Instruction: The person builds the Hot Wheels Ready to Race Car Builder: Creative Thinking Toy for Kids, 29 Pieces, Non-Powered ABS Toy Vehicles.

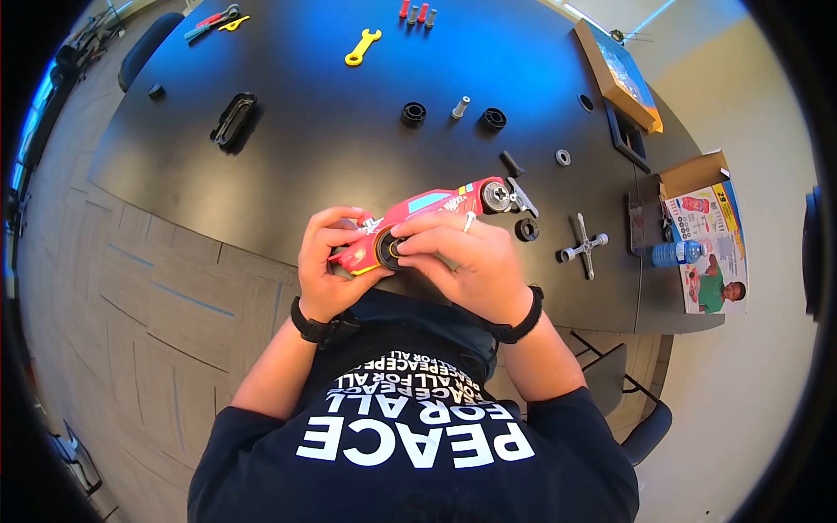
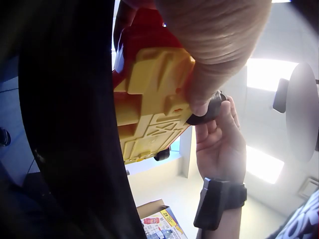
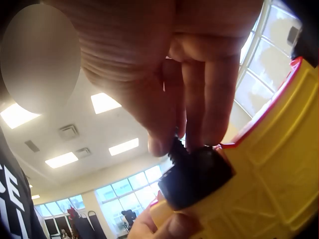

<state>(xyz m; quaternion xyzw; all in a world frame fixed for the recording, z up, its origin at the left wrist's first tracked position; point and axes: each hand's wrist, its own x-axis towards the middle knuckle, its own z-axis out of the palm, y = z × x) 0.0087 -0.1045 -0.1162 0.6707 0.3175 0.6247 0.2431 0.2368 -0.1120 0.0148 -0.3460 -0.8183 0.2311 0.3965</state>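
A red toy car [image 1: 423, 207] with a yellow underside [image 2: 154, 99] is held above the table's near edge. My left hand [image 1: 327, 261] grips its left end, the thumb beside a black wheel [image 2: 212, 110]. My right hand [image 1: 466, 257] pinches a small dark ribbed piece [image 3: 177, 151] at that black wheel [image 3: 197, 177], thumb on one side and fingers on the other. The car's other end has a wheel with a grey hub [image 1: 497, 196]. Whether the ribbed piece is seated in the wheel, I cannot tell.
On the table [image 1: 305, 157] lie a yellow wrench [image 1: 363, 47], two black rings [image 1: 413, 114], a grey piece [image 1: 461, 107], a black tray [image 1: 234, 122], a cross-shaped tool [image 1: 583, 247] and a loose black wheel [image 1: 527, 229]. A bottle [image 1: 678, 254] and an open box [image 1: 711, 235] are at the right.
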